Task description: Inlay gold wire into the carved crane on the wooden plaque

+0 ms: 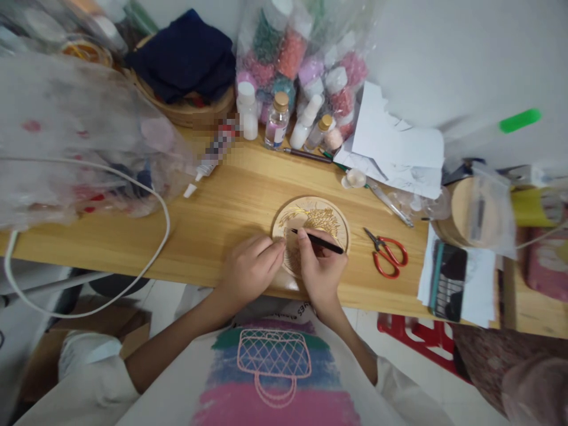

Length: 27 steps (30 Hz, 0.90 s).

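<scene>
A round wooden disc (277, 228) with gold wire worked into a pattern on its face lies near the table's front edge. My right hand (323, 269) rests over its right side, closed around black tweezers (326, 242) whose pointed tip reaches left over the disc. At the disc's left rim is my left hand (255, 265), its thumb and fingers pinched together; whatever is between the fingertips is too small to make out. My two hands cover the lower part of the disc. Red-handled scissors (388, 254) lie to the right of it.
Small bottles (277, 121) stand at the back before a bag of coloured jars (306, 59). A glue tube (213, 154) lies left of them. Plastic bags (89, 136) and a white cable (164, 231) fill the left. Cut paper (390, 139) and a dark packet (450, 281) are right.
</scene>
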{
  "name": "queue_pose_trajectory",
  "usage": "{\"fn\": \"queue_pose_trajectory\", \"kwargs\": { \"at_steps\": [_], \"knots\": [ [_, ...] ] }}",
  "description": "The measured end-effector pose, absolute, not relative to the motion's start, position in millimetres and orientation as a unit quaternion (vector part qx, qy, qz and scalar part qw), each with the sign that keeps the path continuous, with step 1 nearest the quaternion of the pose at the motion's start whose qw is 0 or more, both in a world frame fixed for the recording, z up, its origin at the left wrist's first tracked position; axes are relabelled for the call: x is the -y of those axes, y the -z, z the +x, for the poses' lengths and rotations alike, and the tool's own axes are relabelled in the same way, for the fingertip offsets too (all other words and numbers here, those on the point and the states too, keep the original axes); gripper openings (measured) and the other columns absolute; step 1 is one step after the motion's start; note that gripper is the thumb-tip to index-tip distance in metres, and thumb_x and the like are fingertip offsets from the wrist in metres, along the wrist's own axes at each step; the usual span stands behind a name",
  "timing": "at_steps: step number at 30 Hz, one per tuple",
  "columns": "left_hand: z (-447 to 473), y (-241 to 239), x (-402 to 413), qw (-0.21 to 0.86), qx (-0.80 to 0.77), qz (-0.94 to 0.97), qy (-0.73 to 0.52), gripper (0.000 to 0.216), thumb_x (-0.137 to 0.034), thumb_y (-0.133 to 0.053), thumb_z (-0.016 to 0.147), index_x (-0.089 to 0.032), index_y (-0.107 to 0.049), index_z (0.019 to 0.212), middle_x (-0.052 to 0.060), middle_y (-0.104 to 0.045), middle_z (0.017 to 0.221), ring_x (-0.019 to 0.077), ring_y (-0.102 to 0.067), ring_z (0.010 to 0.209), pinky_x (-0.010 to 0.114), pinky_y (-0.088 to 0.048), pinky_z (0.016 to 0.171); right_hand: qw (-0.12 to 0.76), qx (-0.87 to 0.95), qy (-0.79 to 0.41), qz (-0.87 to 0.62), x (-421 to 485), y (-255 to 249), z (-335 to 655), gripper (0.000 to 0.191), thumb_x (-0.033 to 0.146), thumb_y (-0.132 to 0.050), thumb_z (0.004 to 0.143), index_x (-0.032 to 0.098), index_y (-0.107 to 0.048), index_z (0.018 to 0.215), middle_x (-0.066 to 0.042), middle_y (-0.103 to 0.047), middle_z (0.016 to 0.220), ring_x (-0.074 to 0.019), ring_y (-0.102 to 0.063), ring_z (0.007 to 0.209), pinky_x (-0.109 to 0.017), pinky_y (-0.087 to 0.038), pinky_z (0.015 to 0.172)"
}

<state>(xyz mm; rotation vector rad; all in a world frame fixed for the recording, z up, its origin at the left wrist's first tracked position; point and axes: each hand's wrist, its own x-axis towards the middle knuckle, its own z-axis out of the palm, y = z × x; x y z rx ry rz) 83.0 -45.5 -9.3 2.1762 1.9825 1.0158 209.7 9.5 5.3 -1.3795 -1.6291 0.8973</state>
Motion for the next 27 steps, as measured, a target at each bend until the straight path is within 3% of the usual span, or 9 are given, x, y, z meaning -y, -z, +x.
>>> {"fn": "queue_pose_trajectory", "kwargs": {
  "at_steps": [27],
  "knots": [
    [82.4,7.0,45.1,0.013,-0.633,0.708,-0.313,0.022,-0.017,-0.047,0.095,-0.015,-0.066,0.083,0.001,-0.062,0.066,0.013,-0.057,0.063,0.026,-0.046,0.062,0.379,0.646,-0.364,-0.554,-11.5,-4.6,206.5,0.015,0.031,-0.064,0.085,0.018,-0.072,0.082,-0.003,-0.075,0.079,-0.0158,-0.069,0.074,-0.03,-0.055,0.069]
  ]
}}
